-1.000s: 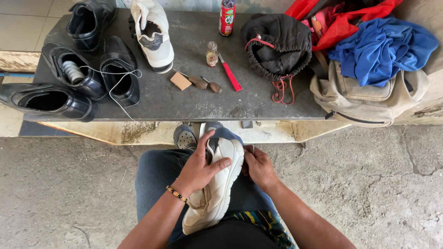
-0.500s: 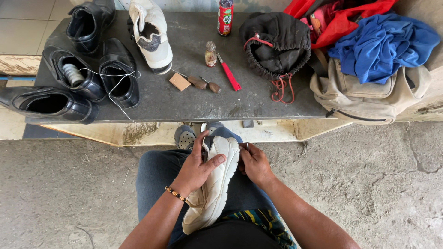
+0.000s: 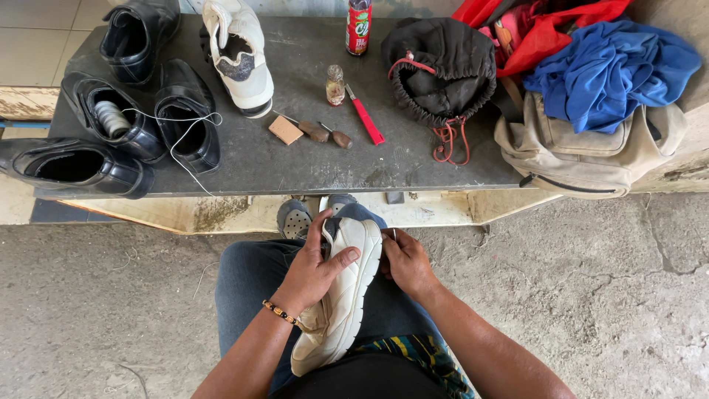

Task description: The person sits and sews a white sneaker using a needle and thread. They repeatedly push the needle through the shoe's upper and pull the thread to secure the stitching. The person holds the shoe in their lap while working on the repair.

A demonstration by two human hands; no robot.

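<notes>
So from the head cam I'm looking down at a cream-white leather sneaker with a ribbed sole (image 3: 341, 295) lying across the lap, toe end pointing toward the dark grey slab desk (image 3: 295, 159). The left hand (image 3: 314, 270) is wrapped over the upper, fingers (image 3: 347, 256) clenched on the sneaker, with a beaded bracelet (image 3: 281, 313) at the wrist. The right hand (image 3: 406, 260) sits right against the sole edge near the toe, fingers pinched together on something thin and small; I can't tell what it is. Up on the desk there's the matching white sneaker (image 3: 240, 55), a bunch of black leather dress shoes (image 3: 125, 111) on the left, one with a spool of white thread (image 3: 111, 118) tucked inside, a red-handled tool (image 3: 365, 122), a little glass bottle (image 3: 336, 83), a red can (image 3: 358, 26), a black drawstring bag (image 3: 443, 66), and a tan canvas backpack (image 3: 576, 151) with blue cloth (image 3: 605, 74) piled on top.
</notes>
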